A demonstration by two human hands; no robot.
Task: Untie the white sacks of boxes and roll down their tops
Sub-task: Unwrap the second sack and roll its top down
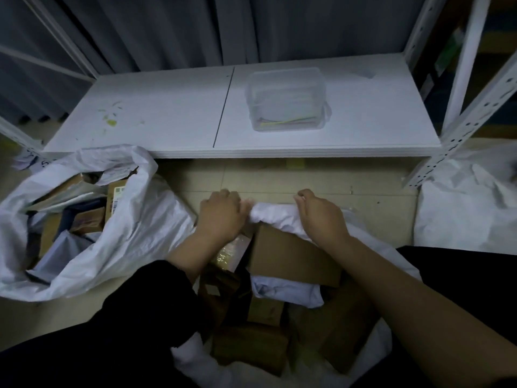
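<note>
Head view, looking down at my two forearms reaching forward from six o'clock. My left hand, knuckles up and fingers curled under, grips the far rim of the open sack in front of me. My right hand lies just beside it at three o'clock, also knuckles up, fingers bunched around the same white rim, thumb and forefinger pinching a fold at the top. Both fingertips are tucked into the fabric, so I cannot see them. A dark sleeve covers my left forearm; the right forearm is bare.

Inside this sack, below my hands, lie brown boxes, dim and hard to separate. Its near edge is cut off at six o'clock.

At nine o'clock a second sack gapes open, showing boxes and labels. At three o'clock a third sack is partly cut off by the frame edge.

At twelve o'clock a white shelf carries a clear tub with thin coloured strips inside, blurred.
</note>
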